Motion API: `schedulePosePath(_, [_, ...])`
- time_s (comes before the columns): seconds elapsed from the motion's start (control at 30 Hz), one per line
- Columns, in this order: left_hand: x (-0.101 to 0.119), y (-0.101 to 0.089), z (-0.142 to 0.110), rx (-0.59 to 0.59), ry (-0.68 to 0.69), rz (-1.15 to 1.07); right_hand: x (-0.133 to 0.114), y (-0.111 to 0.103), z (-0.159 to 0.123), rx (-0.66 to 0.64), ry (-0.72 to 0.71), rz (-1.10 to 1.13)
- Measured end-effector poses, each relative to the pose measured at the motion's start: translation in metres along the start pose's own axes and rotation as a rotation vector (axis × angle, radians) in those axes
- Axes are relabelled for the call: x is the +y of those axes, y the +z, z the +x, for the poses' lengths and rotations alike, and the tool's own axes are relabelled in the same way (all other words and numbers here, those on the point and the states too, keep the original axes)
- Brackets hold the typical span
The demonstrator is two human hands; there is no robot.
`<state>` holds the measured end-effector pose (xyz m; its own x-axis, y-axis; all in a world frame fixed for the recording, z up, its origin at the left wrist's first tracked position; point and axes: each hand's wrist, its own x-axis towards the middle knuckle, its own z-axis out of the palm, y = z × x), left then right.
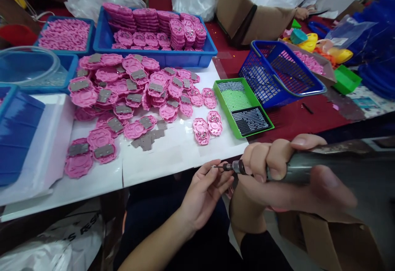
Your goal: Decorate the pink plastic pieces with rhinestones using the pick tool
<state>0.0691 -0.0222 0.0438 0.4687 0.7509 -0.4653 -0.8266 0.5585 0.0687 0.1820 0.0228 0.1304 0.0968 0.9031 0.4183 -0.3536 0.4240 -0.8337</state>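
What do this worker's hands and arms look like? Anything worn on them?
The left hand and right hand are ungloved, with no rings or watches showing. The right arm has a black sleeve stopping well short of the hand; the left forearm is bare where it shows.

Assembly workshop: heaped pink casings (119, 86), green screw tray (239, 100), power screwdriver (298, 167).

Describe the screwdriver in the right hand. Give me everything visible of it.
The screwdriver has a thick, rounded grey-green body, smooth and slightly shiny, with a brownish, worn-looking patch on top. Its narrower, metal-looking nose carries a thin dark bit. It lies roughly level in the air by the white tabletop's near edge, bit pointing left in the picture. The right hand wraps the body; the tip is at the left hand's fingertips, contact unclear. The rear end cannot be made out.
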Motion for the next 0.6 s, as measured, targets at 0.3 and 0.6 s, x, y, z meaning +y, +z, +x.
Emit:
schedulePosePath(0.3, [0.008, -0.016, -0.01, -0.017, 0.02, 0.126, -0.013, -0.007, 0.01, -0.068, 0.078, -0.051])
schedulePosePath(0.6, [0.012, 0.004, -0.01, -0.119, -0.031, -0.007, 0.003, 0.001, 0.005, -0.054, -0.052, 0.015])
